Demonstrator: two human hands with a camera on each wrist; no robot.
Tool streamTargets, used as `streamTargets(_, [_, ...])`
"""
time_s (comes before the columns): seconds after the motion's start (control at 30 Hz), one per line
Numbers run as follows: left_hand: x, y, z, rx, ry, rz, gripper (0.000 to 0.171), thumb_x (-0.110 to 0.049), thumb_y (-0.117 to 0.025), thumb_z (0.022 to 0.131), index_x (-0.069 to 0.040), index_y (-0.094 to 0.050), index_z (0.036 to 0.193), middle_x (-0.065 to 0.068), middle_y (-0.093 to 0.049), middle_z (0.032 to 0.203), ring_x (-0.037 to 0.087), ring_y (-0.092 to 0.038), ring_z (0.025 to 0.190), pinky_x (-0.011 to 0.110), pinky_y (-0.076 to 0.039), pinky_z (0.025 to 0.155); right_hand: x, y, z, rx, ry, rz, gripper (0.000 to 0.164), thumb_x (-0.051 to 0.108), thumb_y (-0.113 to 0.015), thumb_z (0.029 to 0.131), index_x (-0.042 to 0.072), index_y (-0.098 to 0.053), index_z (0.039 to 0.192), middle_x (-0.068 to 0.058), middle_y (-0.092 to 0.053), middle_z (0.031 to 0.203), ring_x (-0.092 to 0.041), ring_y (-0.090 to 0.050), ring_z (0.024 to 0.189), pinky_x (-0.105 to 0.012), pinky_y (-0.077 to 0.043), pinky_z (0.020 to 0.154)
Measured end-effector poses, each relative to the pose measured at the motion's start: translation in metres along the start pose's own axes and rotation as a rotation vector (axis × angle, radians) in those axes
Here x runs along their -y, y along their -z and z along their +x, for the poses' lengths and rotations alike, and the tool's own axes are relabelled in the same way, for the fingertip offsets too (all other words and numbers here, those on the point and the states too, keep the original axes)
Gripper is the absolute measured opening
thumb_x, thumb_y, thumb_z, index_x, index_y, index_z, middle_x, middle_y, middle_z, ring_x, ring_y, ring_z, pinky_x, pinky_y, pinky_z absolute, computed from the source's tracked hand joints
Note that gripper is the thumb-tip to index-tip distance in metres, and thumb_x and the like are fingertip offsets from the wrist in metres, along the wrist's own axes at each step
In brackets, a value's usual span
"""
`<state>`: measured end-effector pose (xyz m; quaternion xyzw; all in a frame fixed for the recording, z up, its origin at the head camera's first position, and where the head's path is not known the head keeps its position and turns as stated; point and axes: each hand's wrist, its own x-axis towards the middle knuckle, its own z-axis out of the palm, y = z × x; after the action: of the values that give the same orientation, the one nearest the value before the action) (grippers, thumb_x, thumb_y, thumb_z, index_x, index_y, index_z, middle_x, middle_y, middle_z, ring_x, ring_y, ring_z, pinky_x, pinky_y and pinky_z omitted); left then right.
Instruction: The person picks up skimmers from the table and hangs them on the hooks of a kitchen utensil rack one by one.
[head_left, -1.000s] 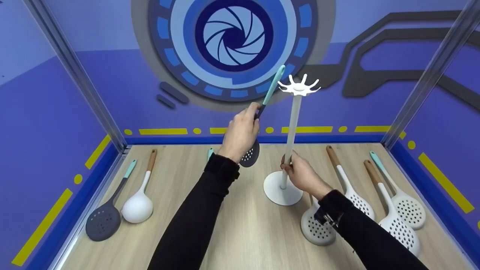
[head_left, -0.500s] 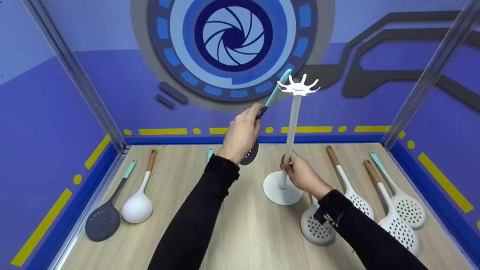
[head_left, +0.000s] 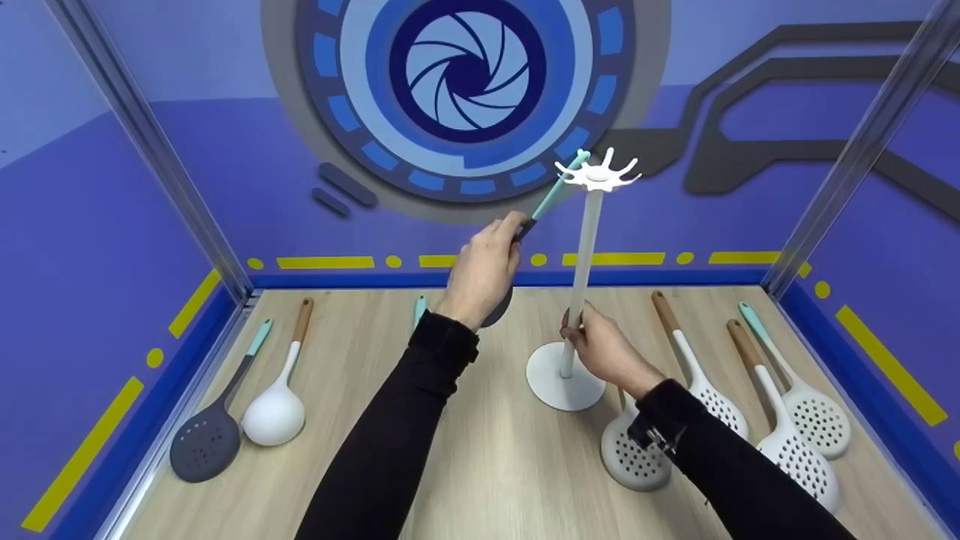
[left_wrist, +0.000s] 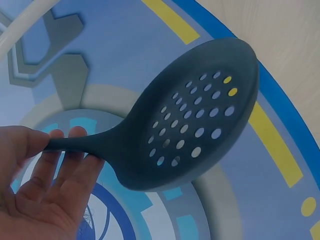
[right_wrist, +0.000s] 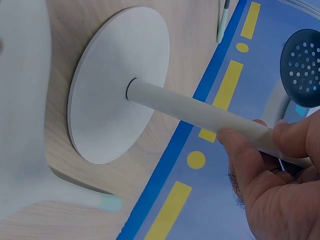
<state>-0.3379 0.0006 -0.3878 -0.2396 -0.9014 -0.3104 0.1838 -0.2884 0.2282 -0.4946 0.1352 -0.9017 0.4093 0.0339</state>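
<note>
In the head view my left hand (head_left: 482, 270) holds a dark grey skimmer (head_left: 550, 199) by its neck, the teal handle slanting up to the right. The handle's end overlaps the left prongs of a white utensil stand (head_left: 586, 244); whether it touches them I cannot tell. Seen from the left wrist, the thumb and fingers pinch the dark neck beside the perforated head (left_wrist: 137, 172). My right hand (head_left: 609, 351) grips the stand's pole low down, above its round base (right_wrist: 115, 115). The stand is upright on the table, its prongs carrying nothing else.
A dark skimmer (head_left: 206, 454) and a white ladle (head_left: 275, 412) lie at the left of the wooden table (head_left: 487, 465). One teal handle (head_left: 420, 306) shows behind the left wrist. Several skimmers lie at right, including a grey one (head_left: 635, 476) partly under the right forearm.
The skimmer's handle has tilted right and down, bringing its end to the stand's prongs. Its head has slipped further behind my left hand. The right hand and stand stay put.
</note>
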Motion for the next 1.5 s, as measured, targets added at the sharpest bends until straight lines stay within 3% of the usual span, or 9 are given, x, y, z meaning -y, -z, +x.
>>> streamTargets(0.33, [0.002,-0.007,0.000,0.011,-0.015,-0.018,0.033,-0.012,-0.056,0.124,-0.017,-0.064,0.156,0.012,-0.080,0.141,0.031,-0.084,0.123,0.045,-0.070,0.099,0.000,0.001,0.000,0.012,-0.016,0.016,0.006,-0.005,-0.058,0.118,-0.001,-0.061,0.121,-0.023,-0.075,0.115,-0.045,-0.076,0.116,-0.053,-0.066,0.100])
streamTargets(0.6, [0.003,-0.013,0.000,0.046,0.006,-0.071,0.035,-0.013,-0.056,0.125,-0.018,-0.062,0.159,0.012,-0.078,0.144,0.029,-0.081,0.126,0.044,-0.069,0.105,0.001,0.001,0.000,0.005,-0.012,0.004,0.006,-0.004,-0.058,0.118,-0.001,-0.061,0.122,-0.020,-0.075,0.115,-0.039,-0.078,0.116,-0.055,-0.068,0.101])
streamTargets(0.9, [0.002,-0.024,0.002,0.047,-0.038,-0.112,0.034,-0.009,-0.058,0.124,-0.012,-0.061,0.157,0.015,-0.079,0.143,0.030,-0.083,0.128,0.043,-0.071,0.105,0.000,0.000,0.000,-0.001,-0.004,-0.008,0.006,-0.005,-0.059,0.118,-0.001,-0.061,0.121,-0.020,-0.076,0.113,-0.037,-0.078,0.114,-0.057,-0.069,0.101])
streamTargets(1.27, [0.000,-0.033,-0.001,0.067,-0.045,-0.075,0.034,-0.009,-0.060,0.123,-0.009,-0.061,0.157,0.013,-0.079,0.139,0.029,-0.082,0.129,0.042,-0.070,0.106,-0.002,-0.002,0.002,-0.024,0.025,-0.030,0.006,-0.006,-0.063,0.116,0.000,-0.062,0.116,-0.019,-0.076,0.109,-0.028,-0.074,0.101,-0.044,-0.064,0.089])
streamTargets(1.37, [0.000,-0.035,-0.002,0.066,-0.047,-0.073,0.033,-0.007,-0.061,0.122,-0.008,-0.062,0.154,0.014,-0.079,0.139,0.030,-0.082,0.129,0.043,-0.070,0.107,-0.003,-0.001,0.002,-0.017,0.004,-0.014,0.004,-0.004,-0.063,0.117,0.000,-0.062,0.117,-0.019,-0.076,0.111,-0.030,-0.076,0.105,-0.045,-0.065,0.092])
streamTargets(1.5, [0.000,-0.038,-0.002,0.079,-0.045,-0.060,0.033,-0.007,-0.063,0.121,-0.007,-0.063,0.154,0.015,-0.079,0.140,0.031,-0.083,0.129,0.043,-0.070,0.108,-0.002,0.002,0.002,-0.007,-0.030,0.021,0.004,-0.002,-0.064,0.117,-0.001,-0.066,0.121,-0.021,-0.077,0.120,-0.041,-0.079,0.121,-0.056,-0.068,0.106])
